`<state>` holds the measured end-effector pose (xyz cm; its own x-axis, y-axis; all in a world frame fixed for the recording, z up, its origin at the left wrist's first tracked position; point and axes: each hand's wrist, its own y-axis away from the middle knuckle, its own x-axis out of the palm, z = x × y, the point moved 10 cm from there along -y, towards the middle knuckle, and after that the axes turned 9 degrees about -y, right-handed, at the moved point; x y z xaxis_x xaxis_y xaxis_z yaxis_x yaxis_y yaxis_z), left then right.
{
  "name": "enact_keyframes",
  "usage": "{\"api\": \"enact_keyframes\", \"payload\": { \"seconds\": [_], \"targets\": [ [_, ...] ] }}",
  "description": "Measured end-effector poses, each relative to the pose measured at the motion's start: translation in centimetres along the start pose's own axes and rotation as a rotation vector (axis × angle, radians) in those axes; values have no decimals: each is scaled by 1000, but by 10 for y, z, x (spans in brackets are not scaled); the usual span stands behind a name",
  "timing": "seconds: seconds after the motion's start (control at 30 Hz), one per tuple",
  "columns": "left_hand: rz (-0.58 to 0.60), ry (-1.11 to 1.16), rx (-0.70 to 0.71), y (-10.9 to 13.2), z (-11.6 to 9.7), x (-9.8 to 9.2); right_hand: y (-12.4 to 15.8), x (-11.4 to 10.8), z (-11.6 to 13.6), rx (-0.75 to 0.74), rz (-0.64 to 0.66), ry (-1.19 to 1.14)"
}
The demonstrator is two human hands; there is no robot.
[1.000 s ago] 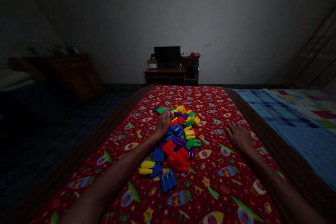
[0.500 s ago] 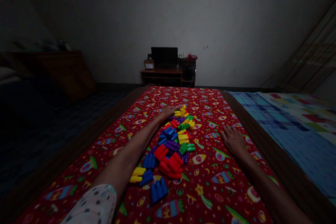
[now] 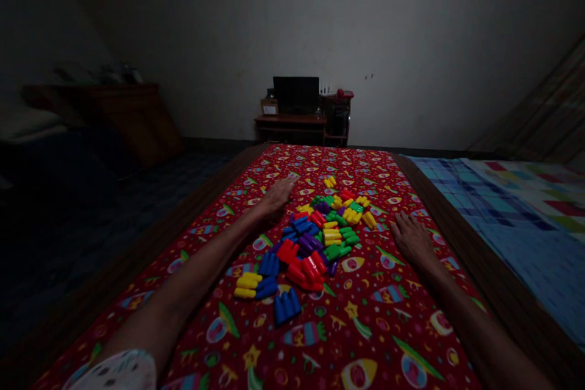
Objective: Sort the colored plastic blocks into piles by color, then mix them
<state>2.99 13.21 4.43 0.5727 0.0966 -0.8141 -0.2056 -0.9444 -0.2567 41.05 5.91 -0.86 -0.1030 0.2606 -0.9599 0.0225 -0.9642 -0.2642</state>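
Note:
Toy building blocks in red, blue, yellow, green and purple lie in a loose pile, with a red block [image 3: 314, 266] and a blue block [image 3: 287, 306] toward the near end. A single yellow block [image 3: 329, 182] lies apart at the far side. My left hand [image 3: 278, 195] is at the pile's far left, fingers stretched forward and holding nothing I can see. To the right of the pile, my right hand [image 3: 414, 237] rests flat on the red printed cloth [image 3: 388, 329], fingers apart, touching no block.
A dark wooden edge runs down both sides of the cloth. Beyond its far end, a desk [image 3: 290, 119] bears a black monitor [image 3: 296, 94]. Plaid bedding [image 3: 493, 207] lies at the right, and a wooden cabinet [image 3: 132, 119] stands at the left.
My left hand has drawn away from the blocks to the left. The far blocks have spread to the right, one yellow block now apart. My right hand stays on the cloth. The view has shifted slightly.

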Motion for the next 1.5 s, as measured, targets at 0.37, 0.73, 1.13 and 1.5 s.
{"api": "enact_keyframes", "payload": {
  "seconds": [0.37, 0.73, 1.13, 1.5],
  "targets": [
    [-25, -303, -294, 62, 116, -57, 1, 2, -1, -91, -12, -20],
    [185, -274, 116, 244, -11, -1, 1, -3, 4, -16, -14, -27],
    [104, -320, 274, 138, -99, 65, 3, -2, 6, -31, -22, -30],
    [-129, -168, 282, 33, -99, 18, -29, -8, 23, -5, -80, -764]
  ]
}}
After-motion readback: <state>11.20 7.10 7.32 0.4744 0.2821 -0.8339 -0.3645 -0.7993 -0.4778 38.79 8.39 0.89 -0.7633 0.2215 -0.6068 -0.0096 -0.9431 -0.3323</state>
